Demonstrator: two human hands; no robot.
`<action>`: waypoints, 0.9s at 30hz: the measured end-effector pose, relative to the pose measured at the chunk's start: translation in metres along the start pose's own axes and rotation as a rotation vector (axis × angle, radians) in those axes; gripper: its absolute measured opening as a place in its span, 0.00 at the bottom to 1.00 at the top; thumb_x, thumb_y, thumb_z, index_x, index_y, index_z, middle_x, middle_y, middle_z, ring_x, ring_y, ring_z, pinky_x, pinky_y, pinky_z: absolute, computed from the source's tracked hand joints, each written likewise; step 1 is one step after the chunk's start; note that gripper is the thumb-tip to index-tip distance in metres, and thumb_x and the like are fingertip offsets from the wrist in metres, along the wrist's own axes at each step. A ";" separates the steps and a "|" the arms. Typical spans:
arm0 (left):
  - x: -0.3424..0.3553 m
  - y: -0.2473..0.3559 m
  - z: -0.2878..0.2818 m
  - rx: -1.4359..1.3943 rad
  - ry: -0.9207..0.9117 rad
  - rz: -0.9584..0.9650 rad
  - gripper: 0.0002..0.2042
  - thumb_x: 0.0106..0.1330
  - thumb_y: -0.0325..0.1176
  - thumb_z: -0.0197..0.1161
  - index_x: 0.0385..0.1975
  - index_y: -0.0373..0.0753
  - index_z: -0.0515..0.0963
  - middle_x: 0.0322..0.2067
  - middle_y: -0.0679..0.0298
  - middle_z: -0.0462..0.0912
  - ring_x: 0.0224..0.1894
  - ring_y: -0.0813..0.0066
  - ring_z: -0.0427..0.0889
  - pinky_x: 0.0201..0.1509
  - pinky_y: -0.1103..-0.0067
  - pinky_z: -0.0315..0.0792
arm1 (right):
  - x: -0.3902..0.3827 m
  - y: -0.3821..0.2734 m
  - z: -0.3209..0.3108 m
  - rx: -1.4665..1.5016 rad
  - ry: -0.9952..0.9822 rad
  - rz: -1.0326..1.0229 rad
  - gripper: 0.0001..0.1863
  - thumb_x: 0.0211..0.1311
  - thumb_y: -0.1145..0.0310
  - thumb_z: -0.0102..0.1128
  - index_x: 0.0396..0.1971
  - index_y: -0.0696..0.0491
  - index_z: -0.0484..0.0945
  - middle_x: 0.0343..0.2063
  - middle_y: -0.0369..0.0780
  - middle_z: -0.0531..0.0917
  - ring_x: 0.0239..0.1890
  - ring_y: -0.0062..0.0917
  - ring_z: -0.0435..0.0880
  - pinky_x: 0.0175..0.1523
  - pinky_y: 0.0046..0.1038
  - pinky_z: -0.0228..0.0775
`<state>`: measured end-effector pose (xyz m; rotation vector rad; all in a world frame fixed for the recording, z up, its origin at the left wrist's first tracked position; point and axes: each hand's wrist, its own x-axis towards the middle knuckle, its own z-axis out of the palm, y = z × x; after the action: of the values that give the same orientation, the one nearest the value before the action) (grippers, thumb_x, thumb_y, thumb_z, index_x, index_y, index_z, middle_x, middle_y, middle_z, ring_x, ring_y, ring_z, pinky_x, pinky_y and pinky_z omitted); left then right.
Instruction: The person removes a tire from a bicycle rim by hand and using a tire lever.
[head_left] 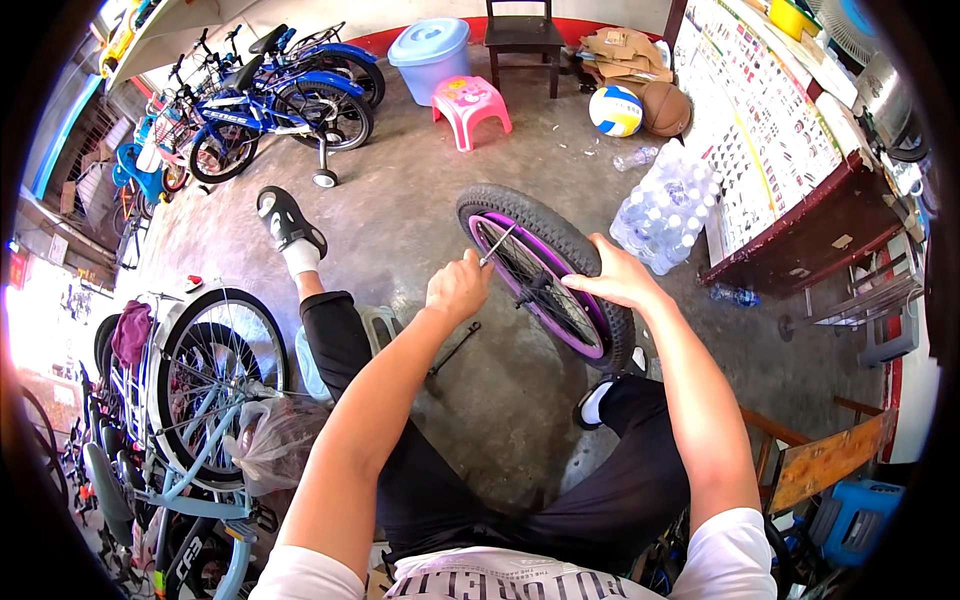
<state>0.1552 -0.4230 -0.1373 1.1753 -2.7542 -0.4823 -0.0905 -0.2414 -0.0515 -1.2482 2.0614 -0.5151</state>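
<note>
A bicycle wheel [545, 290] with a knobbly black tyre and a purple rim stands tilted between my legs. My left hand [460, 288] is closed around a slim metal tyre lever [500, 243], whose far end meets the rim's edge at the upper left of the wheel. My right hand [618, 278] grips the tyre on its right side, with fingertips over the purple rim. The black hub and spokes show between both hands. On the floor below my left hand lies a long dark metal tool [455, 348].
Several blue children's bicycles [270, 105] stand at the far left, a pale blue bicycle [215, 420] at the near left. Beyond the wheel are a pink stool [470, 108], a lidded bucket [430, 60] and two balls. Wrapped bottles [665, 210] stand right, beside a cabinet [790, 235].
</note>
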 end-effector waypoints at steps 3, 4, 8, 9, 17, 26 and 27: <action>0.000 0.002 0.001 -0.002 -0.021 -0.022 0.21 0.79 0.51 0.56 0.43 0.34 0.73 0.30 0.38 0.87 0.35 0.35 0.89 0.39 0.49 0.83 | 0.006 -0.017 0.016 -0.189 0.339 -0.094 0.52 0.54 0.36 0.77 0.71 0.53 0.67 0.59 0.54 0.84 0.60 0.51 0.85 0.62 0.47 0.78; -0.002 0.004 -0.001 0.000 -0.043 -0.032 0.21 0.79 0.51 0.56 0.43 0.34 0.73 0.30 0.38 0.87 0.35 0.35 0.89 0.39 0.50 0.83 | 0.007 -0.027 0.023 -0.225 0.454 -0.122 0.52 0.55 0.36 0.76 0.71 0.53 0.67 0.58 0.55 0.84 0.60 0.51 0.85 0.63 0.47 0.78; -0.012 0.023 -0.001 -0.005 -0.062 -0.052 0.21 0.80 0.52 0.56 0.43 0.35 0.74 0.30 0.39 0.88 0.36 0.38 0.90 0.38 0.52 0.85 | 0.017 -0.054 0.036 -0.401 0.422 -0.029 0.49 0.59 0.42 0.75 0.72 0.55 0.66 0.54 0.55 0.85 0.52 0.49 0.89 0.54 0.47 0.83; -0.014 0.026 -0.001 -0.002 -0.056 -0.060 0.21 0.80 0.52 0.56 0.42 0.35 0.74 0.30 0.39 0.88 0.36 0.38 0.90 0.38 0.53 0.85 | 0.019 -0.055 0.039 -0.422 0.489 -0.035 0.43 0.59 0.45 0.76 0.67 0.55 0.71 0.48 0.54 0.88 0.49 0.48 0.91 0.51 0.48 0.85; -0.024 0.039 -0.010 -0.028 -0.109 -0.111 0.21 0.79 0.51 0.58 0.44 0.35 0.75 0.33 0.39 0.88 0.37 0.38 0.91 0.40 0.53 0.85 | 0.037 -0.033 0.024 -0.283 0.341 -0.006 0.34 0.62 0.44 0.73 0.56 0.57 0.79 0.42 0.54 0.90 0.49 0.51 0.89 0.54 0.48 0.80; -0.017 0.016 -0.090 0.167 -0.138 0.090 0.22 0.76 0.56 0.59 0.45 0.40 0.80 0.34 0.43 0.89 0.40 0.39 0.90 0.43 0.50 0.82 | 0.021 -0.003 0.006 -0.251 0.375 -0.065 0.34 0.63 0.47 0.73 0.59 0.57 0.79 0.44 0.56 0.89 0.51 0.53 0.88 0.55 0.49 0.79; -0.012 0.011 -0.098 0.204 -0.128 0.093 0.22 0.76 0.56 0.59 0.45 0.41 0.80 0.34 0.44 0.89 0.40 0.39 0.90 0.43 0.50 0.82 | 0.020 0.002 0.004 -0.234 0.359 -0.083 0.33 0.63 0.48 0.73 0.59 0.57 0.79 0.43 0.56 0.89 0.50 0.53 0.88 0.54 0.49 0.79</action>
<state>0.1778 -0.4308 -0.0406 1.0845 -3.0124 -0.2817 -0.0955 -0.2588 -0.0619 -1.4676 2.4333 -0.5832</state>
